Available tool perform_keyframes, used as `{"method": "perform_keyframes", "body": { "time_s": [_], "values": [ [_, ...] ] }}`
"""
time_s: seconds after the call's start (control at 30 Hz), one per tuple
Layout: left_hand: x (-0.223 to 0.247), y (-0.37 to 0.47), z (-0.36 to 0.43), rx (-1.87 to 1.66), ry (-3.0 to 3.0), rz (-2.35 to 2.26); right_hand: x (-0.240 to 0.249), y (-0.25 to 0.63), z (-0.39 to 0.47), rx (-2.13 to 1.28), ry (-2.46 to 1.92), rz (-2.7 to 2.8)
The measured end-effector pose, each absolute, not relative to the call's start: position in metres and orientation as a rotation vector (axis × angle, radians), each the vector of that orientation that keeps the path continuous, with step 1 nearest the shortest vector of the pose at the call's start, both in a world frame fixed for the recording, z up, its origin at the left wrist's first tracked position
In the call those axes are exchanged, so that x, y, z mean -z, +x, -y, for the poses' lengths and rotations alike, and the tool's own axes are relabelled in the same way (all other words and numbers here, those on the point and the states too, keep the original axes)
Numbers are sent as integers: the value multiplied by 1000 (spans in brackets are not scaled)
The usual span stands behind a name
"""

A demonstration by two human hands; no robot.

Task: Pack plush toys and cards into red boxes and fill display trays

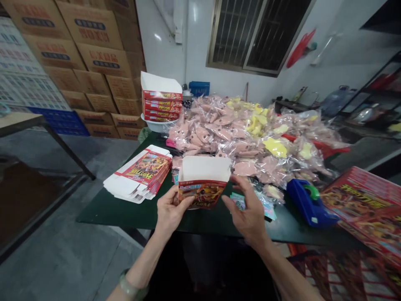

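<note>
My left hand (171,209) grips the left side of a red printed cardboard box (202,193), thumb across its front. The box's white flap (205,168) stands up at the back. Close to the box's right edge is my right hand (247,209), fingers apart and holding nothing. Left of the box lies a stack of flattened red and white boxes (147,169). Behind it spreads a heap of clear plastic bags (216,129) with pink and yellow pieces inside. Small teal printed packets (266,209) lie partly behind my right hand.
A blue tape dispenser (308,205) and stacked red printed boxes (366,200) are to the right on the green table (125,213). Folded red boxes (163,104) sit in a white basin (159,125) at the back left. Brown cartons (100,58) stand against the wall.
</note>
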State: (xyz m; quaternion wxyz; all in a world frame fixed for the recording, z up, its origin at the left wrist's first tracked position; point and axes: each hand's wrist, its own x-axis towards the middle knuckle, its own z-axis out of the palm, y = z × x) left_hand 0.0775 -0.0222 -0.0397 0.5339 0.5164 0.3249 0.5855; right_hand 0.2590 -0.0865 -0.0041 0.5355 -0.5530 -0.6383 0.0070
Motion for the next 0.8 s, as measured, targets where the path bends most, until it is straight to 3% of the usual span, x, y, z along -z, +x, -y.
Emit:
{"method": "perform_keyframes", "body": {
  "time_s": [0.2,0.37,0.8],
  "values": [
    [27,67,35,-1343,1082,-879,-1,222,59,-421,-1100,1236],
    [43,78,28,-1414,1185,-888,12,237,53,-604,-1093,1238],
    [68,55,26,-1420,1552,-861,27,249,74,-61,-1071,1750]
  ]
}}
